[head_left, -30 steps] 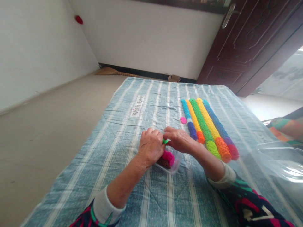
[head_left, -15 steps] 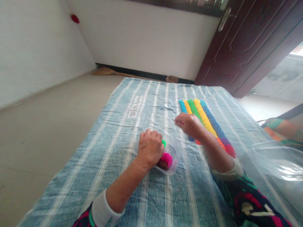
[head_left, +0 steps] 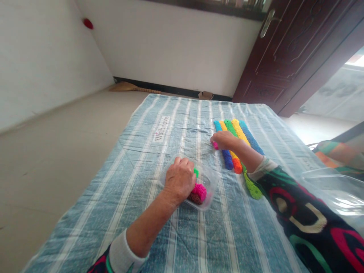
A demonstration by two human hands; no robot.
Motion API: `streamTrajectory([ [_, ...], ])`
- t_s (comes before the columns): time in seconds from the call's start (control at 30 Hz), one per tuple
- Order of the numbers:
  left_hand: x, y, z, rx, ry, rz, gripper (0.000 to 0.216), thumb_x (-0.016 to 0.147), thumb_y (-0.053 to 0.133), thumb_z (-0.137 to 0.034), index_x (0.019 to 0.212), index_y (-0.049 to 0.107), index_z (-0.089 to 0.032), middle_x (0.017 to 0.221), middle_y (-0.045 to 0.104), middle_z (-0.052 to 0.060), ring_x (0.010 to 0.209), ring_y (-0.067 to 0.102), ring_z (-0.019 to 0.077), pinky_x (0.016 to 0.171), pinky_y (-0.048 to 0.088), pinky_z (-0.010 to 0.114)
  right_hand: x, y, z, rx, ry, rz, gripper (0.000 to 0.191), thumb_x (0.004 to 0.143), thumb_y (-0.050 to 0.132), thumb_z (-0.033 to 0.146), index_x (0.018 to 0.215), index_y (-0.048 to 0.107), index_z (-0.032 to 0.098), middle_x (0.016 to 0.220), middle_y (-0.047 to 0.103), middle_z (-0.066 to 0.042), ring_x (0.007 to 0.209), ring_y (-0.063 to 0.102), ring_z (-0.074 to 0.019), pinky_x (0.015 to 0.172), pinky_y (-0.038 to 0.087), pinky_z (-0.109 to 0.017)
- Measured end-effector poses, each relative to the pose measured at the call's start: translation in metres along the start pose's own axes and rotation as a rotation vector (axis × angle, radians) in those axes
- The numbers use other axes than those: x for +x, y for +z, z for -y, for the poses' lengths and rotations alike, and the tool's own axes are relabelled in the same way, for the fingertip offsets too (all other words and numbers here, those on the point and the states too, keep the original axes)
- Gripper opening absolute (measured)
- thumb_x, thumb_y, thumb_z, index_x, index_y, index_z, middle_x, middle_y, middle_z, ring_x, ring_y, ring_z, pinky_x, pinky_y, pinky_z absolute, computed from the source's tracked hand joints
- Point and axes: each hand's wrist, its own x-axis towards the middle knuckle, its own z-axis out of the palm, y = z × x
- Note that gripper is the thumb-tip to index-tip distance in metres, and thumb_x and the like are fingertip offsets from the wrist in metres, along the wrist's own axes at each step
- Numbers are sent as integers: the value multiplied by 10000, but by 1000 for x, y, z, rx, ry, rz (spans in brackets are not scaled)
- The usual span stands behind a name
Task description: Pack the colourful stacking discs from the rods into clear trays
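My left hand [head_left: 180,178] reaches over a clear plastic container [head_left: 209,203], its fingers curled down inside; their tips are hidden. Bright pink knobbly pieces [head_left: 200,192], brown ones [head_left: 195,198] and a bit of green [head_left: 196,173] show in the container beside that hand. My right hand [head_left: 224,140] pinches a small pink piece [head_left: 215,145] low over the cloth. It is just left of long rows of overlapping coloured pieces: a light-blue to dark-blue row [head_left: 227,161], a yellow to orange row [head_left: 237,166] and several more, partly covered by my right arm.
A blue-and-white striped cloth [head_left: 136,197] covers the table. At the right edge stands a larger transparent tub [head_left: 335,189]. Beyond the table are a white wall, a brown door [head_left: 287,57] and a broom [head_left: 125,87] on the floor.
My right hand has moved slightly, and its forearm has swung up and right, uncovering the near ends of several rows. My left hand stays at the container.
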Motion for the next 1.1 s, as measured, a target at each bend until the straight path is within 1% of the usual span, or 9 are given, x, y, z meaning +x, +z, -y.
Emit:
streamTrajectory([
  [0.2, -1, 1, 0, 1, -9, -19, 87, 815, 567, -210, 846, 629, -158, 941, 644, 88, 983, 526, 263, 830, 453, 354, 4, 0, -8, 6, -60, 8, 303, 792, 561, 107, 1056, 699, 160, 1067, 695, -123, 975, 635, -230, 703, 423, -258],
  [0.4, -1, -1, -1, -1, -6, -8, 104, 827, 565, -216, 866, 636, -151, 958, 648, 93, 988, 531, 266, 839, 459, 357, 5, -3, -14, 33, -96, -6, 223, 745, 595, 95, 922, 719, 150, 922, 708, -86, 827, 619, -179, 627, 356, -240],
  [0.47, -1, -1, -1, -4, -9, -8, 103, 824, 574, -218, 870, 638, -152, 964, 649, 92, 997, 531, 265, 840, 462, 355, -5, -9, -12, 109, -115, -54, 169, 749, 601, 101, 866, 711, 154, 862, 697, -59, 775, 594, -150, 628, 343, -234],
  [0.53, -1, 1, 0, -2, -10, -9, 106, 822, 581, -224, 876, 639, -154, 970, 649, 93, 1005, 530, 264, 837, 463, 355, -23, -18, -5, 281, -185, -144, 81, 770, 616, 145, 803, 689, 155, 790, 668, -28, 721, 560, -121, 637, 338, -229],
  [0.6, -1, 3, 1, 9, -3, -9, 110, 824, 579, -230, 878, 637, -155, 964, 649, 94, 1000, 531, 264, 825, 464, 356, -45, -25, 11, 470, -332, -233, 63, 802, 614, 190, 778, 664, 161, 756, 636, -3, 699, 537, -99, 647, 338, -224],
  [0.67, -1, 5, 1, 23, -1, -12, 109, 826, 571, -231, 876, 634, -158, 952, 648, 91, 988, 533, 263, 802, 465, 355, -65, -28, 31, 524, -457, -297, 78, 821, 593, 165, 767, 648, 162, 784, 619, -4, 712, 520, -91, 657, 331, -230],
  [0.73, -1, 7, 2, 28, -6, -17, 113, 830, 565, -239, 878, 633, -162, 941, 648, 88, 982, 532, 263, 775, 467, 349, -77, -26, 52, 481, -524, -296, 122, 834, 554, 106, 768, 640, 162, 772, 599, -3, 674, 490, -85, 618, 309, -236],
  [0.87, -2, 4, 0, 15, -18, -9, 116, 840, 542, -229, 866, 637, -168, 926, 649, 87, 977, 538, 258, 741, 464, 336, -79, -13, 82, 284, -515, -229, 244, 794, 498, -21, 812, 659, 161, 762, 614, -13, 649, 479, -99, 566, 272, -254],
  [1.1, -4, -1, -1, 11, -3, 6, 159, 845, 481, -184, 836, 639, -173, 905, 653, 93, 930, 552, 255, 754, 454, 354, -73, -9, 95, 61, -521, -208, 243, 848, 473, 19, 792, 665, 156, 747, 652, -46, 663, 516, -139, 557, 266, -282],
])
